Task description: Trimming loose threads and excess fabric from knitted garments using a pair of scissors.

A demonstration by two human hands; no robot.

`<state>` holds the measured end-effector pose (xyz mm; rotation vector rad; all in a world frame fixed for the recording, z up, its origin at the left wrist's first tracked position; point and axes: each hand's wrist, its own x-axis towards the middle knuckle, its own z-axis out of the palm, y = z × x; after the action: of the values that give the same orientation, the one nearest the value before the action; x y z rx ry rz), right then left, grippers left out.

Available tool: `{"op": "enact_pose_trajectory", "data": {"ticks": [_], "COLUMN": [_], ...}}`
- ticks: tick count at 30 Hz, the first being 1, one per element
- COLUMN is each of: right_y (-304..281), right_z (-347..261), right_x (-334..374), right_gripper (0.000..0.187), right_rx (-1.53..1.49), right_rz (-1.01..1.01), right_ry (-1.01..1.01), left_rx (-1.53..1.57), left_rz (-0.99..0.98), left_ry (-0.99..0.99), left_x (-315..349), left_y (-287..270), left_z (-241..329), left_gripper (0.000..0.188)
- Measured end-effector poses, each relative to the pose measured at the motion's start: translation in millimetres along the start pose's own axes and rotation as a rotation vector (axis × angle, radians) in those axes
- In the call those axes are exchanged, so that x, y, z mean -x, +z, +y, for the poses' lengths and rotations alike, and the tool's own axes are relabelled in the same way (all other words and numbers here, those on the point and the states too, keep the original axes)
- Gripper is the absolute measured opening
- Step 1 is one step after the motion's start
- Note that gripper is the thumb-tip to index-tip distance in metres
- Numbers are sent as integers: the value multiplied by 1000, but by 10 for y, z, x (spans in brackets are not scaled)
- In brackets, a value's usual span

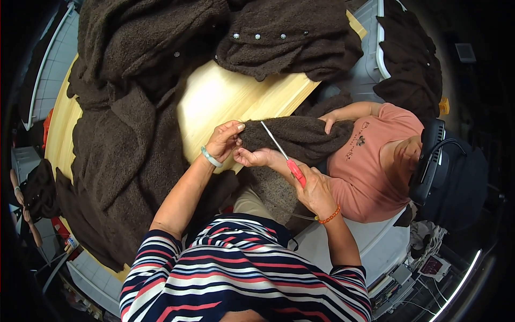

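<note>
My left hand point(221, 143), with a pale green bangle at the wrist, pinches the end of a dark brown fuzzy knit garment point(300, 138) between thumb and fingers. My right hand point(316, 195), wearing an orange bead bracelet, is closed round the red handle of a tool point(295, 170). Its long thin metal shaft points up and left across the garment; I cannot make out the tip's shape. A co-worker's hand point(253, 157) is at the same garment end, close to my left hand. The co-worker's other hand point(331, 119) rests on the garment farther right.
More brown knit garments point(129, 134) are heaped over the pale wooden table point(214, 102), some with shiny buttons. Beyond its right edge stands a grey plastic bin point(367, 59) with brown knitwear over its rim. The co-worker in a pink shirt point(370, 161) is close on my right.
</note>
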<state>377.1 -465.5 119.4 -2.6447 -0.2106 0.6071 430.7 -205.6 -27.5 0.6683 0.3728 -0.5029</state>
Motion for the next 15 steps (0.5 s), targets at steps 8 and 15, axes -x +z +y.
{"op": "enact_pose_trajectory", "data": {"ticks": [8,15], "right_y": [-8,-80], "right_z": [25,-100], "right_x": [76,131], "right_gripper": [18,22], "right_rx": [20,107], "right_rz": [-44,-108], "right_ry": [-80,-34], "left_rx": [-119,-159], "left_rz": [-94,-54], "left_ry": [67,94], "left_x": [51,74], "left_y": [-136,-144], "left_z": [-102,-89], "left_gripper": [15,17]}}
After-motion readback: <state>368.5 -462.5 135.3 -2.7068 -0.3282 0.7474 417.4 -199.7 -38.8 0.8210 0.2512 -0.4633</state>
